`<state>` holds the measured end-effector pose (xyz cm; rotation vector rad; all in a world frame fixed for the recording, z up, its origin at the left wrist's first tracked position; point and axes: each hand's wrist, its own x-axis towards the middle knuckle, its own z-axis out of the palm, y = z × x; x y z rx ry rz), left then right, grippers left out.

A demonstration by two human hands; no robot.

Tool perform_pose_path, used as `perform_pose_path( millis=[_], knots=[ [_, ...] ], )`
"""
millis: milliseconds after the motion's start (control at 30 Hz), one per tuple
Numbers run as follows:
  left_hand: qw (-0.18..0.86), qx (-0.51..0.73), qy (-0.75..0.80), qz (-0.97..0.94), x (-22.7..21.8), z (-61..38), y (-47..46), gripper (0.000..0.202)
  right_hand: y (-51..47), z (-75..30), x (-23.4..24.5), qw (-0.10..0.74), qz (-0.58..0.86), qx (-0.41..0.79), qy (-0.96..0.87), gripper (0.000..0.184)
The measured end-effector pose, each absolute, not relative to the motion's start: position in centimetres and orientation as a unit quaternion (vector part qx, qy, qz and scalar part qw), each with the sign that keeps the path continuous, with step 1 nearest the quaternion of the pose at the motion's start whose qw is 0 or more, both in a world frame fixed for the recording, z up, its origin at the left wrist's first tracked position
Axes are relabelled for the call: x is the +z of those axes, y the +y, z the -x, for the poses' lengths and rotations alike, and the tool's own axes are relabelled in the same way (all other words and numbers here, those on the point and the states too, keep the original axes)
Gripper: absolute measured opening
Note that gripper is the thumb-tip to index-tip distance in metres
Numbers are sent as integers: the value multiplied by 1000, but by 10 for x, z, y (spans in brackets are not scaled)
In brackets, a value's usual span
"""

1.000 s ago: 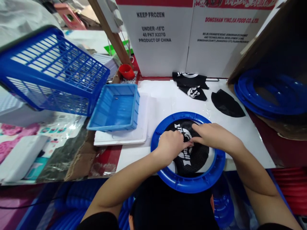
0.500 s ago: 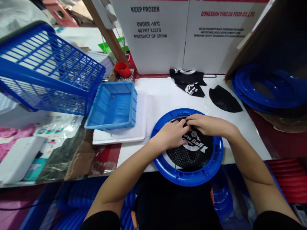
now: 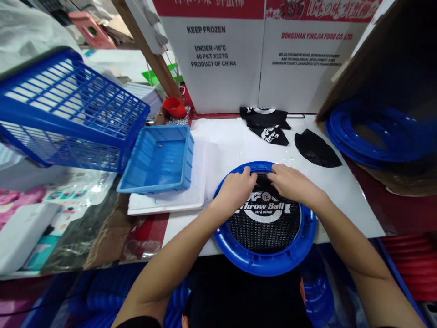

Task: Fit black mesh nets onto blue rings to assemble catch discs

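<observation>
A blue plastic ring [image 3: 266, 265] lies at the front edge of the white-covered table. Inside it a round black mesh net [image 3: 264, 234] with white "Throw Ball" print is spread nearly flat. At the net's far left edge, my left hand [image 3: 239, 186] has its fingers closed on the mesh beside the ring's inner rim. My right hand [image 3: 288, 181] pinches the far right edge of the same net. A short gap separates the two hands. The fingertips are partly hidden against the rim.
More black printed nets [image 3: 268, 127] and a folded black net [image 3: 317, 148] lie farther back. Left stand a light-blue tray [image 3: 160, 157], a blue basket [image 3: 78, 123] and a red cup [image 3: 175, 107]. Blue rings [image 3: 372, 132] sit in a carton at right; a white carton [image 3: 221, 86] stands behind.
The net went from bunched to spread flat across the ring. My hands moved apart to its far edge, left hand leftward. The view tilted up slightly.
</observation>
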<state>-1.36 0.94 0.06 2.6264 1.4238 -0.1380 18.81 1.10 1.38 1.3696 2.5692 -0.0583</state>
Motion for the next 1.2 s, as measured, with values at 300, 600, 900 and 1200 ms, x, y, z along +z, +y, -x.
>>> perform_pose_path(
  millis=[300,600,900,1200],
  knots=[
    [52,-31,422,-904,0,11,7,34,7,-205,1,-39,-449,-171,876,18],
    [138,28,390,-910,-4,21,21,30,19,-212,-17,-143,-389,-188,890,19],
    [221,175,324,-903,-26,26,31,38,24,-216,-20,-226,-433,-232,841,21],
    [240,223,314,-891,-36,26,42,34,31,-219,-23,-293,-479,-243,792,11]
  ],
)
